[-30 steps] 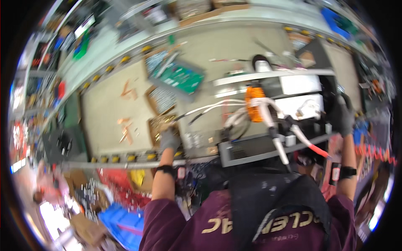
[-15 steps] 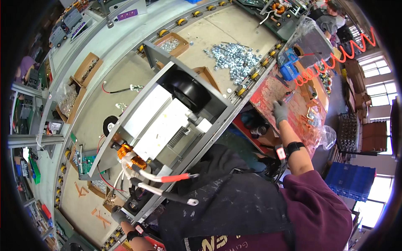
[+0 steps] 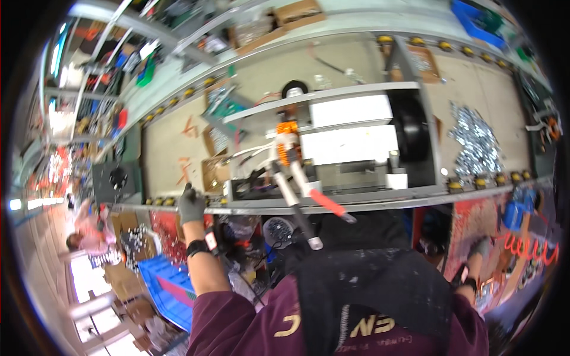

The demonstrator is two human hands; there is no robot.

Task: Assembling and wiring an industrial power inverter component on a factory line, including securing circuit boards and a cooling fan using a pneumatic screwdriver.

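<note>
My left hand (image 3: 192, 205), in a grey glove, is at the conveyor's front rail, left of a grey metal chassis (image 3: 350, 194). Its fingers look apart and nothing shows in them. Far to the right, my gloved right hand (image 3: 478, 247) is over a red worktop (image 3: 469, 221); blur hides its fingers. Inside the chassis sit white blocks (image 3: 350, 145), a black round part (image 3: 411, 127) and an orange copper coil (image 3: 287, 142). Thick cables with a red sleeve (image 3: 326, 202) and a black sleeve (image 3: 306, 225) hang over the chassis's front edge.
Loose metal fasteners (image 3: 475, 142) lie heaped right of the chassis. Copper strips (image 3: 184, 170) and cardboard boxes (image 3: 215, 173) of small parts are on its left. A blue tool (image 3: 515, 210) and coiled red hose (image 3: 534, 248) are at right. A blue crate (image 3: 169, 291) stands lower left.
The view has swung left, so the chassis now lies level across it. My left hand has come away from the chassis to the rail beside it. My right hand remains over the red worktop.
</note>
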